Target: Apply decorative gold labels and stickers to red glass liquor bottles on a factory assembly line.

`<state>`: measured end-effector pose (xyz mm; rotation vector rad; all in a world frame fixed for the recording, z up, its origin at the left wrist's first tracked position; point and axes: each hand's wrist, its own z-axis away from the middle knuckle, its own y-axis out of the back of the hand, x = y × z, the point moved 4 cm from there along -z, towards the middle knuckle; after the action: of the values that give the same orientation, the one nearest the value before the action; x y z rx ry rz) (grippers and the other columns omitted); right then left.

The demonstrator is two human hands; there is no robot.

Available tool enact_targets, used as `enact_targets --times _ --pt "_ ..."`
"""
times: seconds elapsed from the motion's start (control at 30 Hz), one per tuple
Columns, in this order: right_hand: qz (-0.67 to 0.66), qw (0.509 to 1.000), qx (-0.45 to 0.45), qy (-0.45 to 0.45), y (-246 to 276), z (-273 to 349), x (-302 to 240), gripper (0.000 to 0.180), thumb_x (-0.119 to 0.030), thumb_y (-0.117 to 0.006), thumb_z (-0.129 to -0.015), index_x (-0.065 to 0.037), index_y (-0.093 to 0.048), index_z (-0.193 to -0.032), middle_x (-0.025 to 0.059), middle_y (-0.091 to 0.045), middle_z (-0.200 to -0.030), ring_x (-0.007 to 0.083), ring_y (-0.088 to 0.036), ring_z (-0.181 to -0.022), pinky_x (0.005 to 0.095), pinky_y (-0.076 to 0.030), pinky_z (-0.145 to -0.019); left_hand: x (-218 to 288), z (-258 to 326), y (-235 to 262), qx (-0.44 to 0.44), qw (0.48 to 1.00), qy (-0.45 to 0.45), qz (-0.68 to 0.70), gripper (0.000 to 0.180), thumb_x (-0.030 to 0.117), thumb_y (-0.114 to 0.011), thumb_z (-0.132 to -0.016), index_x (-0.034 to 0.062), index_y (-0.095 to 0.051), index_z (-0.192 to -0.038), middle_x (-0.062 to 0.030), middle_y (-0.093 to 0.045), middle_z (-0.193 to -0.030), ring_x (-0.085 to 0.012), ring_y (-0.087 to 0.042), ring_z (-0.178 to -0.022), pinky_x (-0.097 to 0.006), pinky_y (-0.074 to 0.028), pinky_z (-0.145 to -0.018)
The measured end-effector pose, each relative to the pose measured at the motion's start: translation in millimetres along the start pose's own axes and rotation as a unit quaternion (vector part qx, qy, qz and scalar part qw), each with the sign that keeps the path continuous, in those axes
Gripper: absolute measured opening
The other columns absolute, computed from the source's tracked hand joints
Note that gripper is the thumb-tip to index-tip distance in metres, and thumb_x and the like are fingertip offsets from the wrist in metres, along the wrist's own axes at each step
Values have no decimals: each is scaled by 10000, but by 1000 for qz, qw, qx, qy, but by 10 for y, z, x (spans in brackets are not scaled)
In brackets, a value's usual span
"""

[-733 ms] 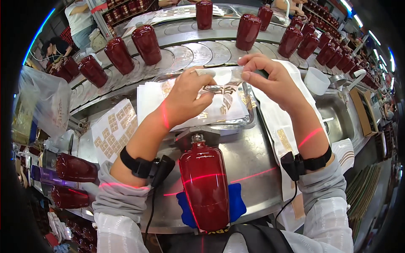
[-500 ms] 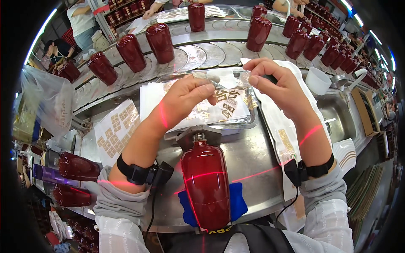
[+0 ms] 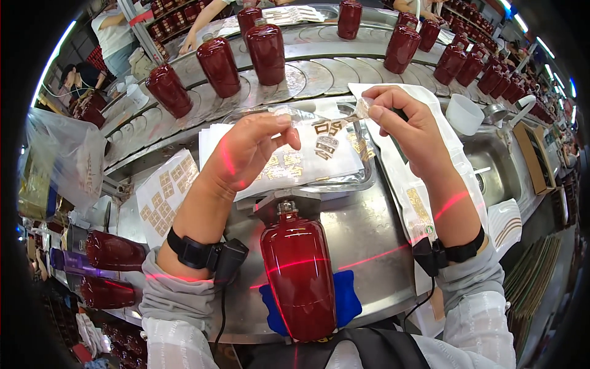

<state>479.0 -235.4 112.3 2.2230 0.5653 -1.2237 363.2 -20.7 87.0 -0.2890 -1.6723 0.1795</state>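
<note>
A clear film with gold-brown characters stretches between my hands above white label sheets. My right hand pinches its right end, which is bunched up. At the film's left end is my left hand, thumb and fingertips closed on the edge; the exact contact is small and partly hidden. Below them a glossy dark red bottle lies with its neck away from me in a metal rest. Under its near end shows a blue pad.
Red bottles stand along a curved slat conveyor beyond the bench. A gold decal sheet and two lying bottles are on the left. White cloth, a white cup and a sink are on the right. Other people work behind.
My left hand has shifted slightly left and turned, and my right hand slightly right, so the film is stretched wider. The conveyor's bottles have moved right. A co-worker's arm has reached farther in.
</note>
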Motion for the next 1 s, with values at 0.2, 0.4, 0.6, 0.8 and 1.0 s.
enact_targets --times 0.2,0.4,0.6,0.8,1.0 --pt "-125 989 -1 -80 -84 24 109 170 -192 -667 -902 -25 -638 -883 24 -629 -1061 63 -521 -797 211 -426 -687 -10 15 -35 12 991 -11 134 287 242 -459 -999 27 -647 -967 -90 -668 -951 -198 -608 -941 -354 -488 -883" --pt "-89 994 -12 -69 -200 41 11 179 -175 -658 -899 0 -625 -877 106 -619 -1108 159 -550 -1023 293 -407 -915 45 108 -79 73 996 18 50 303 73 -551 -889 -19 -571 -1177 -106 -611 -1186 -248 -614 -1110 -367 -522 -913" --pt "-102 992 -21 -69 -264 65 -65 150 -149 -658 -889 -5 -622 -864 92 -605 -1106 153 -539 -1023 297 -397 -925 135 161 -236 97 989 -56 -101 278 10 -554 -889 15 -580 -1166 -51 -613 -1103 -129 -584 -981 -293 -475 -862" --pt "-140 987 -20 -81 -248 115 -84 137 -142 -649 -897 -9 -627 -872 73 -590 -1117 126 -535 -956 278 -421 -864 162 217 -384 84 969 -127 -195 357 -42 -529 -906 3 -546 -1259 -46 -606 -1121 -94 -558 -982 -260 -452 -897" --pt "-191 977 3 -93 -308 133 -98 137 -163 -637 -915 -29 -639 -888 45 -581 -1131 67 -508 -820 231 -441 -675 170 279 -385 93 954 -157 -239 470 -35 -515 -920 -8 -460 -1386 -43 -586 -1173 -88 -549 -996 -253 -437 -917"
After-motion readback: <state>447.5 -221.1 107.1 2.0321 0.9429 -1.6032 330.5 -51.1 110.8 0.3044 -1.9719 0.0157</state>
